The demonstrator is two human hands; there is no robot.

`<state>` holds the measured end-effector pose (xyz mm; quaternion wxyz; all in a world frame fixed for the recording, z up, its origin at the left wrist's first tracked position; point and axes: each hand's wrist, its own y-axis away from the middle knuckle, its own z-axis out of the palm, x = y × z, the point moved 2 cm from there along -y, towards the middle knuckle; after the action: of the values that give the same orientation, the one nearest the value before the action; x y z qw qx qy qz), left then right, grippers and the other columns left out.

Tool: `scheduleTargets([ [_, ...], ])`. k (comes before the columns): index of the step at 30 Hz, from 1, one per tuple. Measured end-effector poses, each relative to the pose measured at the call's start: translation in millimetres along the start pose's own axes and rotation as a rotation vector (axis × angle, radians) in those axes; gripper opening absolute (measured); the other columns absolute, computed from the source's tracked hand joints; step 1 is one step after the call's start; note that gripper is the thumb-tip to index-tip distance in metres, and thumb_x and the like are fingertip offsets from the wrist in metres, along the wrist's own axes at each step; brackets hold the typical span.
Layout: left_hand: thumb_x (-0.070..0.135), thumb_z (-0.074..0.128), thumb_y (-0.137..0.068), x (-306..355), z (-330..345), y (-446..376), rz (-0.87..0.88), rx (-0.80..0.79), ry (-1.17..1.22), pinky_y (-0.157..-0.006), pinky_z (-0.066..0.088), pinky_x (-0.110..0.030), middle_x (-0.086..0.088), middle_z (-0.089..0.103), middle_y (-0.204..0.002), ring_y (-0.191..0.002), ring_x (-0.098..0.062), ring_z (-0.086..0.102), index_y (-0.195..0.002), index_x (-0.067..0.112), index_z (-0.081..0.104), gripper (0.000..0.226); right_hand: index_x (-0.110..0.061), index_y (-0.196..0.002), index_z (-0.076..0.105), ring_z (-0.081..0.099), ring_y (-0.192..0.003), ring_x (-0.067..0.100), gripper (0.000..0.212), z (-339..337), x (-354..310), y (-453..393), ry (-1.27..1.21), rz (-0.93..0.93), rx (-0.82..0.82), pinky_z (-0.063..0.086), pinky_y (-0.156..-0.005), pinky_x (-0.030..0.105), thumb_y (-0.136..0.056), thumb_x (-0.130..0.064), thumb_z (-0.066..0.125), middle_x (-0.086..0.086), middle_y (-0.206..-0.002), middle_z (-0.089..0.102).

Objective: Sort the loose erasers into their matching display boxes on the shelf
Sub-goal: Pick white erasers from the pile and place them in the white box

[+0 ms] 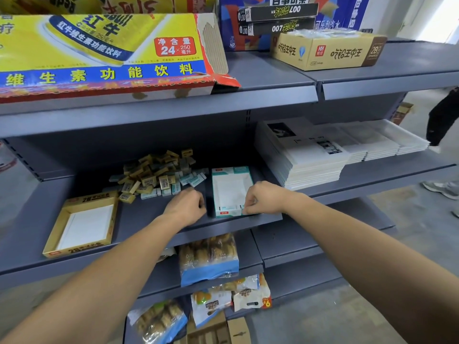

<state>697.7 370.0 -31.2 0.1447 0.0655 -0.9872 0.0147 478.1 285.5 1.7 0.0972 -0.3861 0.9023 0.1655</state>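
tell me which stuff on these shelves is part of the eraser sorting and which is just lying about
Part of the job:
- pile of loose erasers
- white and teal display box, right hand at its front edge
- yellow display box
- left hand, beside the white box

Just lying about:
- Red Bull carton
- tan 2B box
- stacks of white booklets
- snack bags

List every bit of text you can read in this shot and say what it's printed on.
"红牛", "维生素功能饮料", "净含量 24×250毫升": yellow carton, top shelf.
"007", upside down: two black boxes.
"2B": tan box, top shelf; its other print is mirrored and unclear.
"2B": empty yellow display box.
"6": snack bag below.
White-teal display box, eraser pile, booklets: too small or blurred.
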Motion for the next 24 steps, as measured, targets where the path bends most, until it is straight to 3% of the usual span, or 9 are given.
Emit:
scheduleTargets([
  [4,0.02,0.059,-0.088,-0.1,-0.7,-1.9,-0.001,0.008,-0.004,-0.074,0.051,-0.037,-0.005,0.057,-0.102,-0.086,-0.022,0.057,-0.09,0.015,0.069,0.01,-0.021,-0.099,0.074,0.05,-0.093,0.009,0.021,-0.8,-1.6,-0.2,0.027,0.012,0.017,0.051,-0.084,0.034,-0.087,-0.035,0.064,-0.004,-0.101,0.069],
  [8,0.019,0.058,-0.088,-2.5,-2.7,-3.6,-0.014,0.018,-0.006,-0.076,0.053,-0.039,-0.004,0.056,-0.104,-0.088,-0.022,0.057,-0.086,0.017,0.068,0.01,-0.019,-0.098,0.074,0.061,-0.094,0.022,0.02,-1.3,1.0,-3.7,0.074,0.067,0.045,0.054,-0.083,0.04,-0.089,-0.032,0.06,0.001,-0.099,0.07],
  [14,0.019,0.06,-0.089,-12.7,-7.0,0.7,-0.054,0.064,-0.02,-0.073,0.052,-0.037,-0.002,0.056,-0.101,-0.084,-0.02,0.057,-0.085,0.016,0.067,0.009,-0.015,-0.105,0.071,0.063,-0.096,0.02,0.02,-10.5,2.5,-6.5,0.108,0.061,-0.002,0.052,-0.084,0.032,-0.09,-0.022,0.059,0.002,-0.105,0.07],
  [17,0.02,0.06,-0.088,-21.9,-11.3,5.7,-0.095,0.076,-0.019,-0.073,0.052,-0.038,-0.002,0.057,-0.099,-0.084,-0.021,0.057,-0.085,0.018,0.067,0.007,-0.015,-0.111,0.069,0.062,-0.102,0.019,0.029,-15.9,-3.5,-12.2,0.095,0.077,-0.008,0.052,-0.087,0.032,-0.086,-0.028,0.062,0.0,-0.11,0.068],
  [20,0.02,0.06,-0.088,-33.8,-19.0,13.3,-0.14,0.114,-0.016,-0.067,0.051,-0.036,-0.003,0.057,-0.096,-0.08,-0.021,0.058,-0.083,0.018,0.065,0.008,-0.017,-0.125,0.061,0.057,-0.111,0.02,0.046,-24.6,-23.0,-24.5,0.057,0.03,0.098,0.048,-0.094,0.033,-0.086,-0.042,0.062,0.0,-0.122,0.063],
  [24,0.02,0.058,-0.089,-54.0,-30.5,26.7,-0.209,0.176,-0.041,-0.063,0.05,-0.035,-0.007,0.061,-0.093,-0.08,-0.025,0.059,-0.09,0.015,0.064,0.009,-0.019,-0.124,0.061,0.055,-0.115,0.024,0.035,-22.0,-59.5,-51.8,0.043,-0.059,0.252,0.049,-0.094,0.038,-0.09,-0.03,0.059,0.003,-0.123,0.063],
])
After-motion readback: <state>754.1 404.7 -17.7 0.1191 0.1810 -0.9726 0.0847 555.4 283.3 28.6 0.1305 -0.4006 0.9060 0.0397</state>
